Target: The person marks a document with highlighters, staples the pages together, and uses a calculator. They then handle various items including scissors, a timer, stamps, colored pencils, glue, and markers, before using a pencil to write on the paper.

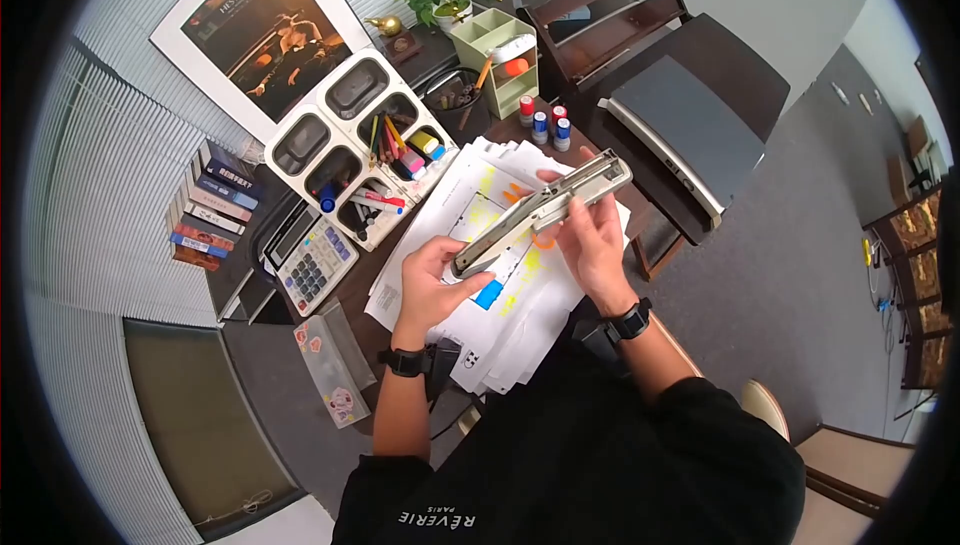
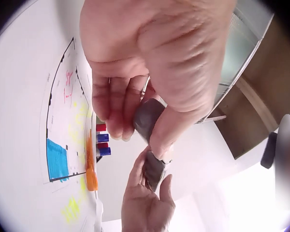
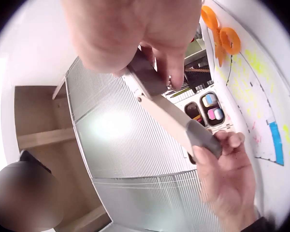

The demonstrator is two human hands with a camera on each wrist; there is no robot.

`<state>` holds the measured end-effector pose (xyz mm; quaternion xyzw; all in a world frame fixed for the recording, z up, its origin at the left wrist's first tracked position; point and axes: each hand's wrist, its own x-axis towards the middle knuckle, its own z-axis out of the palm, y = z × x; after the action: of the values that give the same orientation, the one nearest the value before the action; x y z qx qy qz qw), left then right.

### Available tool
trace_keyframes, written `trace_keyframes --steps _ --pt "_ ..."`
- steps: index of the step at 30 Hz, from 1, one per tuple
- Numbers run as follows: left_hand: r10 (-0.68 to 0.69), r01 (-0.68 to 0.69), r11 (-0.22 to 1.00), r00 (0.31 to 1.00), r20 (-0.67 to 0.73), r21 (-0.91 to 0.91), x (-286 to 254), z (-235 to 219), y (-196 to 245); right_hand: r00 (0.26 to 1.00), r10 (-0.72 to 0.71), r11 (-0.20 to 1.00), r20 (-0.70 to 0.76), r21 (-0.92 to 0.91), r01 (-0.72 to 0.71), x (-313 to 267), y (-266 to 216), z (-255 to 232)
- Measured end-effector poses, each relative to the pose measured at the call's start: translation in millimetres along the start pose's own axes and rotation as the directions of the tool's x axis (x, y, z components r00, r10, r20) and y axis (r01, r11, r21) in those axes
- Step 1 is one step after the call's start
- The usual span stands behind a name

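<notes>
A long beige-and-grey stapler [image 1: 590,185] is swung wide open, held slantwise over the papers. My left hand [image 1: 432,285] pinches its lower-left end, thumb on the near side and fingers behind. At the upper-right end, my right hand [image 1: 597,245] grips the thicker part between thumb and fingers. The right wrist view shows the pale body [image 3: 166,116] spanning both hands, with dark grey caps at its ends. Beneath lie printed sheets [image 1: 540,335] marked with yellow highlighter and a blue block. Orange-handled scissors [image 3: 230,41] rest on the sheets, partly hidden behind the stapler in the head view.
A white organizer [image 1: 296,142] with pens and markers stands left of the papers, beside a calculator [image 1: 318,263]. Red- and blue-capped small bottles [image 1: 540,128] stand beyond the sheets. A large dark grey device [image 1: 690,130] sits to the right. A stickered clear case [image 1: 335,365] lies front left.
</notes>
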<state>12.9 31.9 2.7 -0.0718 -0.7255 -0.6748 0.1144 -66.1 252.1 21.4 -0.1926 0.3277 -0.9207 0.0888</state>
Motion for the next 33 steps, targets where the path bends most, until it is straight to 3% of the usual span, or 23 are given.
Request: trace_keyframes --steps 1,10,13,15,19,27,31,33 --pt "0.002 -0.002 1.000 1.000 -0.005 0.004 0.4 -0.3 0.1 1.000 -0.024 0.992 0.000 -0.122 0.023 -0.5 6.1 -1.3" --pt "-0.001 0.001 1.000 1.000 -0.013 0.001 -1.0 0.4 12.5 0.985 -0.034 0.995 -0.169 -0.101 0.017 -3.4 13.5 -9.0" --pt "0.021 -0.021 1.000 0.996 -0.090 0.003 -0.9 -8.1 17.1 0.988 -0.018 0.964 -0.155 -0.263 -0.024 -7.8 12.3 -25.5" --pt "0.095 -0.089 0.993 0.992 -0.078 0.071 1.7 -11.9 24.6 0.996 0.016 0.765 0.093 -0.642 0.048 -11.3 9.6 -27.4" --pt "0.101 -0.100 0.995 0.991 -0.085 0.012 1.2 -6.9 23.7 0.959 0.159 0.604 0.236 -0.792 0.095 -20.3 8.6 -2.9" --pt "0.091 -0.093 0.996 0.988 -0.122 -0.013 2.3 -5.1 26.5 0.957 0.143 0.567 0.255 -0.813 0.132 -19.2 4.9 7.7" --pt "0.022 -0.025 0.999 0.998 -0.058 -0.042 1.0 -6.8 24.2 0.953 0.081 0.526 0.293 -0.825 0.209 -22.4 3.9 9.5" --pt "-0.006 0.006 1.000 1.000 -0.016 -0.018 -1.6 -10.5 8.8 0.959 0.209 0.472 0.190 -0.879 0.071 -20.4 -0.3 11.0"
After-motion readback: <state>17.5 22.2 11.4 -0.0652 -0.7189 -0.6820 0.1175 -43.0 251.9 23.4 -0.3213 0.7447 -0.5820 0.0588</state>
